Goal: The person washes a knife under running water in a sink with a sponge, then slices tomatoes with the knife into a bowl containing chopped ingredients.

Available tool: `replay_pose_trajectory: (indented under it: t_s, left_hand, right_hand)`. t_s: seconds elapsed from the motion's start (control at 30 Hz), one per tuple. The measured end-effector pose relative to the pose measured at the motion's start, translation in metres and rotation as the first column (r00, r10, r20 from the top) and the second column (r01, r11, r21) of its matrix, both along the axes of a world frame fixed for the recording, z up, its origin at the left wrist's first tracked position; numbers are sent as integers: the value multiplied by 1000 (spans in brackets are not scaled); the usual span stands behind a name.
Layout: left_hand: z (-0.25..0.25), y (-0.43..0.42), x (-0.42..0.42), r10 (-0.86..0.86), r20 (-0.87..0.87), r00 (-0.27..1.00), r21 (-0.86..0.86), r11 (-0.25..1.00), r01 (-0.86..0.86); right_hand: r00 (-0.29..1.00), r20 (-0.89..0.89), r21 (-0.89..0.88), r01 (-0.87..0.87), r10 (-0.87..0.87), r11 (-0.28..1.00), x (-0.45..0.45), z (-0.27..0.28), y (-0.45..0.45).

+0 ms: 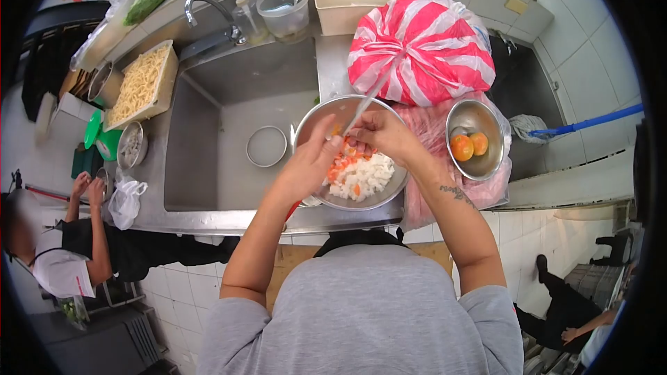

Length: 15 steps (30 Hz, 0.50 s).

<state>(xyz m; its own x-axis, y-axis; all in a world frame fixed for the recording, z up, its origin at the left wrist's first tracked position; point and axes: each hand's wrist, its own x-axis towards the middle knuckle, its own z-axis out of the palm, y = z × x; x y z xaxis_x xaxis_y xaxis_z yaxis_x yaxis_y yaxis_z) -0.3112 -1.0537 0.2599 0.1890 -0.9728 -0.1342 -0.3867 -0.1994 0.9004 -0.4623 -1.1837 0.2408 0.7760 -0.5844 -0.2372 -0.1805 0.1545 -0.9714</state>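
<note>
Both my hands are over a metal bowl (394,191) that holds diced white pieces (363,177) and orange diced pieces (342,160). My left hand (316,153) has its fingers stretched out at the bowl's left side, above the orange pieces. Opposite it, my right hand (379,135) has curled, pinched fingers. A long pale strip (372,97) runs from those fingers up towards a red-and-white striped plastic bag (424,48); its kind is unclear. Something red (292,211), perhaps a handle, shows beside my left forearm.
Left lies a steel sink (236,118) with a round dish (267,146) inside. A noodle tray (142,87) stands beyond. At right, a bowl (478,114) with round orange-red items rests on pink plastic (431,132). A co-worker (90,243) works at left; another person (573,312) is lower right.
</note>
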Motion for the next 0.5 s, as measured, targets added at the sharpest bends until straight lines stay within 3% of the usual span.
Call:
replay_pose_trajectory:
  t_s: [0.07, 0.13, 0.23, 0.33, 0.43, 0.5]
  left_hand:
    - [5, 1, -8, -50, 116, 992, -35, 998, 54]
    - [7, 1, -11, -19, 119, 993, -75, 997, 28]
    - [5, -3, -13, 27, 154, 988, -120, 993, -8]
    - [2, -7, -14, 79, 76, 994, -97, 993, -72]
    - [-6, -12, -9, 142, -18, 990, -7, 990, -142]
    - [-7, -11, -3, 168, -115, 979, 69, 985, -161]
  right_hand:
    - [1000, 11, 74, 6, -7, 997, 2, 4, 1]
    - [999, 31, 183, 35, -42, 982, 5, 9, 0]
    - [999, 40, 171, 11, -18, 985, 8, 11, -1]
    - [997, -74, -24, -7, 5, 1000, 15, 16, 9]
    - [990, -1, -173, -137, 139, 975, 14, 8, 11]
    - [964, -151, -371, -259, 218, 892, 13, 9, 8]
